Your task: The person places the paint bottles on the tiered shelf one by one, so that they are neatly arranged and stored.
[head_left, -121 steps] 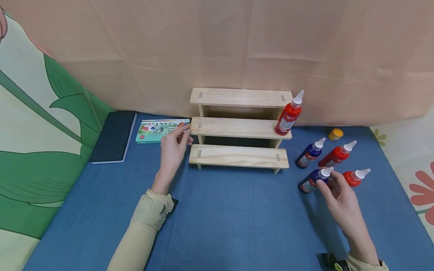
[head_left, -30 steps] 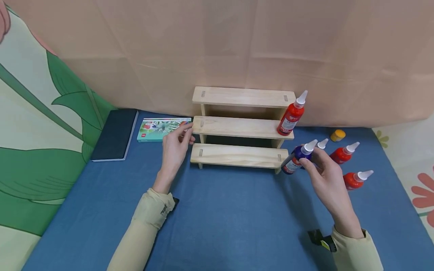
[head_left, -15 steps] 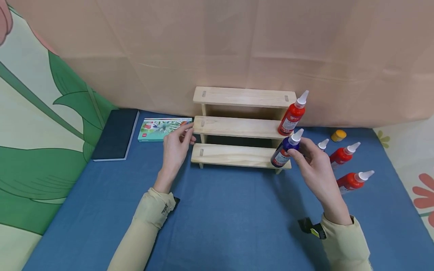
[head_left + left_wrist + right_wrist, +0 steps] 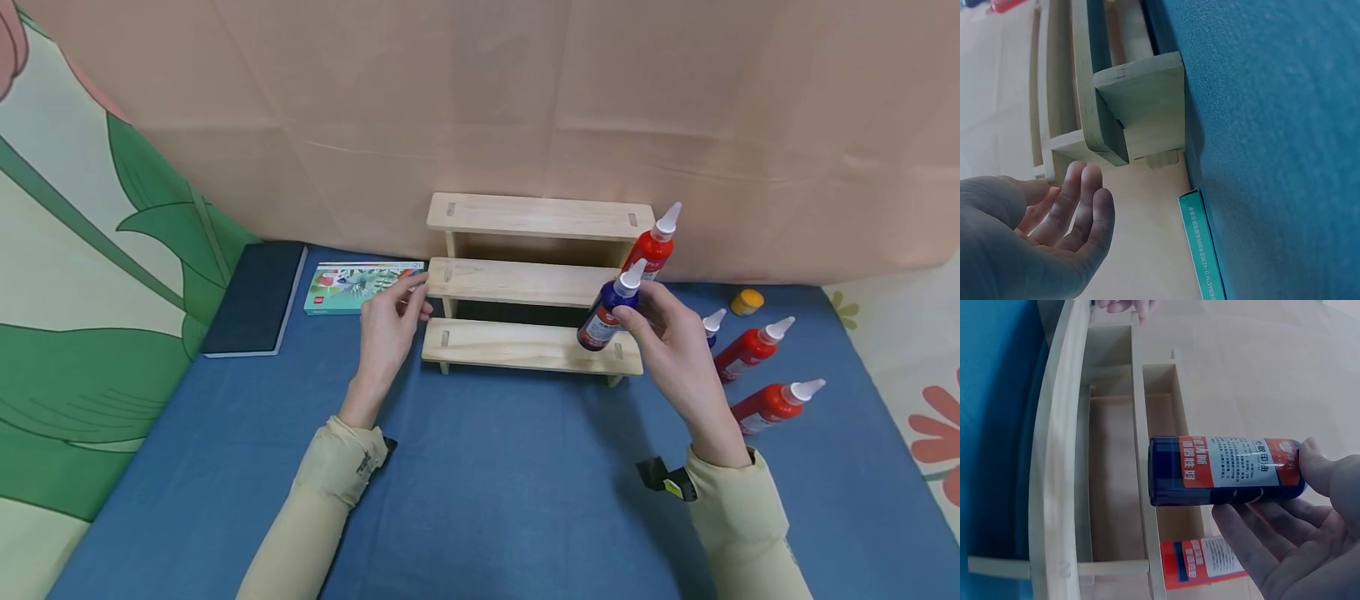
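My right hand [image 4: 675, 354] holds a blue ink bottle [image 4: 602, 317] with a white nozzle between thumb and fingers. In the right wrist view the bottle [image 4: 1229, 470] is off the shelf's boards, in front of a red ink bottle [image 4: 1202, 562]. That red bottle [image 4: 649, 252] stands at the right end of the middle tier of a three-tier wooden shelf [image 4: 517, 282], partly hidden by the blue one in the head view. My left hand [image 4: 386, 329] is at the middle tier's left end, fingertips at the wood, fingers loosely bent; contact is hard to tell.
Right of the shelf stand two red bottles [image 4: 750, 350] and another blue bottle [image 4: 712, 323], mostly behind my right hand. A yellow cap [image 4: 747, 302] lies farther back. To the left are a green box [image 4: 352, 287] and a dark notebook [image 4: 255, 296] on the blue cloth.
My right hand has taken the blue bottle from the group at the right, lifted it and carried it left to above the lowest tier. My left hand has stayed at the shelf.
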{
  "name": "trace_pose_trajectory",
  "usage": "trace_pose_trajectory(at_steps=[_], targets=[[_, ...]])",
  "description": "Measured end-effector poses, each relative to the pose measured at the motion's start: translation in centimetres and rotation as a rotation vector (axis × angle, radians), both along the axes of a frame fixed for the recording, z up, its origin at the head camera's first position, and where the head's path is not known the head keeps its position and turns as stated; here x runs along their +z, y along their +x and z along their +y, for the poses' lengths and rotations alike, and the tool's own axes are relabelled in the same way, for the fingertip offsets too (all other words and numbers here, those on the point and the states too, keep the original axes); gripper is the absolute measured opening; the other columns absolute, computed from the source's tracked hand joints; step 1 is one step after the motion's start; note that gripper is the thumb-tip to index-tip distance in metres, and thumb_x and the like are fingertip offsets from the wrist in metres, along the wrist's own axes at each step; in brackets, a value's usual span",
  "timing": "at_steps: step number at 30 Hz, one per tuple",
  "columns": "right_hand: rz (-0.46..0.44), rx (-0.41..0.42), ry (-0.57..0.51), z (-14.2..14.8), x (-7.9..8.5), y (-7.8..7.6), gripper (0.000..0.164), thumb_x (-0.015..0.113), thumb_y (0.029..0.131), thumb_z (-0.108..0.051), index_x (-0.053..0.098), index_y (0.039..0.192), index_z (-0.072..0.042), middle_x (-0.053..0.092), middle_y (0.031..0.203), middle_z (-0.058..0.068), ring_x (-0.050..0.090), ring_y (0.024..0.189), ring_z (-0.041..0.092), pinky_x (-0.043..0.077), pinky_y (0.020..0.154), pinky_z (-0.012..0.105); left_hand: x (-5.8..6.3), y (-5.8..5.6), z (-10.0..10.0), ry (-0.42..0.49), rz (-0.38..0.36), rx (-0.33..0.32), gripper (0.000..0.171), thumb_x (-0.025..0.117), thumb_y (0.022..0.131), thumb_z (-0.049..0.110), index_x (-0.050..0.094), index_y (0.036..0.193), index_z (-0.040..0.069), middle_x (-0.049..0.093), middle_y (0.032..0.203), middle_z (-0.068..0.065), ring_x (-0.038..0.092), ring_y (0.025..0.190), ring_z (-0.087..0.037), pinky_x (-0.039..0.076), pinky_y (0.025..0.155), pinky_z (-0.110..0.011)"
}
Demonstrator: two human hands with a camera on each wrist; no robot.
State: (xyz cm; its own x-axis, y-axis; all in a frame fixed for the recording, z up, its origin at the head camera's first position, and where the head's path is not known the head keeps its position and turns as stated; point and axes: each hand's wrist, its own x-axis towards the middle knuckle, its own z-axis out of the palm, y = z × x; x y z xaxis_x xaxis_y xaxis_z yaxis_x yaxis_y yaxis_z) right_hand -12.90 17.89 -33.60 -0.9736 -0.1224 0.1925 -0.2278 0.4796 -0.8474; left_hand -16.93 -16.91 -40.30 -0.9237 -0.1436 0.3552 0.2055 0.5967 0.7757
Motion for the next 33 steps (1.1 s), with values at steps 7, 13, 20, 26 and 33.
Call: trace_pose_trajectory(at_steps=[7, 13, 20, 26, 33], targets=[[0.021, 0.0, -0.052, -0.9, 0.2, -1.1, 0.048, 0.064, 0.109, -0.012, 0.052, 0.153, 0.004, 0.058, 0.149, 0.024, 0.057, 0.138, 0.041, 0.044, 0.113, 0.06, -0.1, 0.0, 0.0, -0.003, 0.003, -0.002, 0.03, 0.063, 0.111, 0.014, 0.073, 0.137, 0.002, 0.077, 0.084, -0.012, 0.076, 0.074, -0.026, 0.058, 0.065, -0.041], [0.03, 0.004, -0.069, -1.7, 0.3, -1.8, 0.049, 0.065, 0.109, -0.015, 0.053, 0.152, 0.003, 0.059, 0.148, 0.022, 0.059, 0.136, 0.039, 0.045, 0.112, 0.06, -0.2, 0.0, -0.1, -0.003, 0.002, -0.004, 0.03, 0.063, 0.111, 0.014, 0.073, 0.137, 0.002, 0.077, 0.084, -0.013, 0.076, 0.075, -0.028, 0.059, 0.066, -0.043], [0.035, 0.008, -0.094, -2.7, 0.6, -2.4, 0.048, 0.066, 0.109, -0.014, 0.054, 0.152, 0.004, 0.059, 0.148, 0.023, 0.058, 0.138, 0.038, 0.043, 0.114, 0.055, -0.1, -0.1, -0.1, -0.005, 0.002, 0.002, 0.03, 0.063, 0.111, 0.014, 0.073, 0.136, 0.002, 0.077, 0.083, -0.012, 0.076, 0.073, -0.024, 0.059, 0.067, -0.041], [0.037, 0.024, -0.112, -3.4, 0.6, -3.2, 0.047, 0.065, 0.109, -0.012, 0.054, 0.151, 0.004, 0.06, 0.147, 0.022, 0.06, 0.136, 0.037, 0.044, 0.115, 0.054, -0.1, -0.1, -0.1, -0.005, 0.003, 0.001, 0.03, 0.063, 0.111, 0.014, 0.073, 0.136, 0.002, 0.077, 0.083, -0.012, 0.076, 0.074, -0.024, 0.059, 0.067, -0.041], [0.031, 0.042, -0.129, -4.7, 0.7, -4.3, 0.048, 0.066, 0.109, -0.017, 0.056, 0.151, 0.001, 0.062, 0.146, 0.02, 0.06, 0.136, 0.037, 0.045, 0.114, 0.055, -0.2, -0.1, -0.1, 0.0, 0.001, 0.0, 0.03, 0.063, 0.111, 0.014, 0.073, 0.136, 0.002, 0.077, 0.084, -0.012, 0.076, 0.074, -0.025, 0.059, 0.068, -0.042]])
